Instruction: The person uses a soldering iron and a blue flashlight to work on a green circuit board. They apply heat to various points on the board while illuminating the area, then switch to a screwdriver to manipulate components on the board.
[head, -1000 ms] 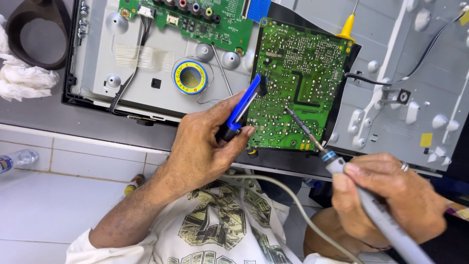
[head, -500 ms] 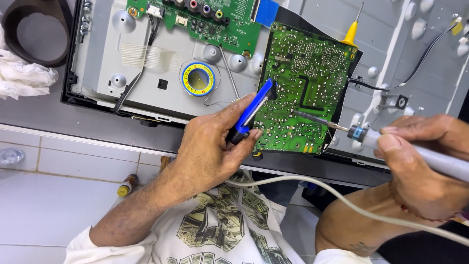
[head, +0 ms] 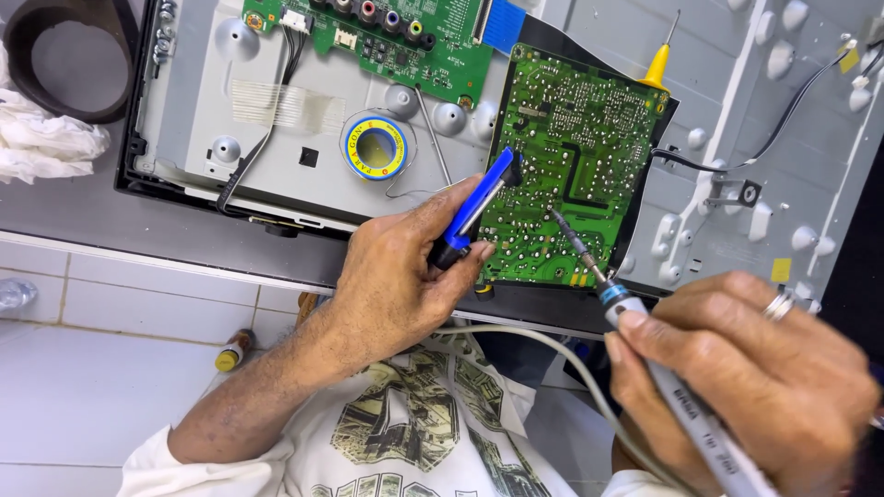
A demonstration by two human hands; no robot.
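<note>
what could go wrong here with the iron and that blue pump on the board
The soldering iron tip sits among closely packed joints on the green circuit board, so it might bridge neighbours. The left hand holding the blue desoldering pump is near the tip; a slip could burn it.

Grey bench (head: 74, 216) (dark, flat) under opened metal chassis (head: 230, 101), white rag (head: 46, 147), black ring (head: 60, 55).

Electronics repair bench, likely a small workshop. Opened flat-screen set with grey metal back panel (head: 276, 110) lying on a dark table (head: 83, 212); green circuit boards (head: 571, 156) exposed, soldering iron (head: 645, 340) in use, solder spool (head: 376, 147), yellow-handled screwdriver (head: 657, 64), white rag (head: 46, 147). White tiled floor (head: 101, 387) below.
</note>
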